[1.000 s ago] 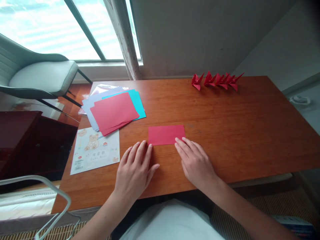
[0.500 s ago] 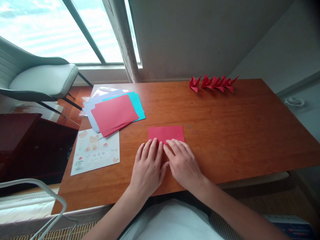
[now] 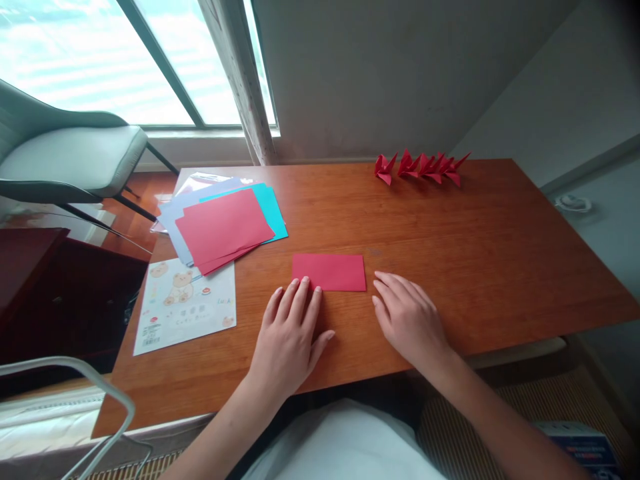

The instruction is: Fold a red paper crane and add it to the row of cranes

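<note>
A red rectangle of folded paper point(image 3: 333, 270) lies flat on the wooden table point(image 3: 450, 267) in front of me. My left hand point(image 3: 290, 333) rests with its fingers stretched out, the fingertips on the paper's near left edge. Just off the paper's right end, my right hand point(image 3: 407, 313) hovers at or on the tabletop with fingers extended and nothing in them. At the back right of the table stand several red origami cranes point(image 3: 420, 168) in a row.
At the left lie red sheets point(image 3: 225, 227) over turquoise point(image 3: 275, 213) and pale lilac paper point(image 3: 173, 220). Closer to me is a white sheet printed with bears point(image 3: 187, 307). A chair point(image 3: 75, 160) stands by the window, and a white bent tube point(image 3: 100, 387) rises at the lower left.
My right hand has slid off the red paper to the right, uncovering its near edge. The left hand stays at the paper's left part. The view has shifted slightly.
</note>
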Available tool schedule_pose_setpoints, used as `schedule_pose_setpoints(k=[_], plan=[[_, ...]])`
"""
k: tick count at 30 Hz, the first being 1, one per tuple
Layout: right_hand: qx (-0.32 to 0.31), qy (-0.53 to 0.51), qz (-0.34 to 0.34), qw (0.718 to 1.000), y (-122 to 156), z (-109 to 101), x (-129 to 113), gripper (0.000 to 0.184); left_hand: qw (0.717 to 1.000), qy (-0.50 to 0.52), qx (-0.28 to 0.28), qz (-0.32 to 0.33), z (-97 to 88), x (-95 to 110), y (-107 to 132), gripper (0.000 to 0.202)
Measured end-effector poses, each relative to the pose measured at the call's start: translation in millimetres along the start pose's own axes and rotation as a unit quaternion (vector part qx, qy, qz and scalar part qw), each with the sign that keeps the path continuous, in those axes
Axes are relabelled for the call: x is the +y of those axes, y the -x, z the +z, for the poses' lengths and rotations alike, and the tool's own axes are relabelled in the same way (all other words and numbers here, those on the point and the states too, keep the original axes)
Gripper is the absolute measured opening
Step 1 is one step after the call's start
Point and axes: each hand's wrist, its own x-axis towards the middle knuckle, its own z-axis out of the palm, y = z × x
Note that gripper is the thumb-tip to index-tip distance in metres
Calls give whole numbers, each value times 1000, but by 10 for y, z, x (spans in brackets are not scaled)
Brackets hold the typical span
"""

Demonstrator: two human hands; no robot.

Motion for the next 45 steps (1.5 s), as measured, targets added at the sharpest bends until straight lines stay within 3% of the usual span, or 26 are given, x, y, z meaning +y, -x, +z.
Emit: schedule_pose_setpoints(k=[6, 11, 15, 21, 24, 27, 31, 34, 38, 41, 45], plan=[[-19, -75, 13, 997, -583, 114, 74, 35, 1000, 19, -12, -12, -6, -35, 44, 64], [-56, -83, 19, 995, -766, 162, 58, 26, 999, 32, -12, -23, 2, -27, 50, 65], [-55, -162, 30, 985, -726, 143, 87, 7, 999, 39, -5, -19, 4, -34, 58, 65], [-17, -271, 77, 959, -608, 3, 93, 10, 998, 60, 12, -33, 3, -49, 65, 58], [41, -269, 66, 960, -507, -128, -33, 7, 996, 72, 24, -43, 8, -52, 57, 56], [86, -194, 14, 977, -348, -222, -303, 8, 992, 103, 46, -62, -9, -75, 53, 55], [54, -133, -44, 989, -122, -174, -722, 13, 974, 162, 79, -133, -106, -154, 71, 52], [0, -128, -74, 989, -20, -68, -926, 30, 962, 177, 115, -173, -216, -200, 111, 51], [-47, -134, -86, 986, 15, 5, -1033, 53, 965, 168, 153, -130, -339, -178, 166, 51], [-61, -146, -117, 980, 10, 13, -1057, 48, 971, 177, 118, -105, -364, -133, 165, 50], [-69, -167, -135, 974, 9, 59, -1056, 46, 971, 195, 31, -137, -284, -134, 133, 53]])
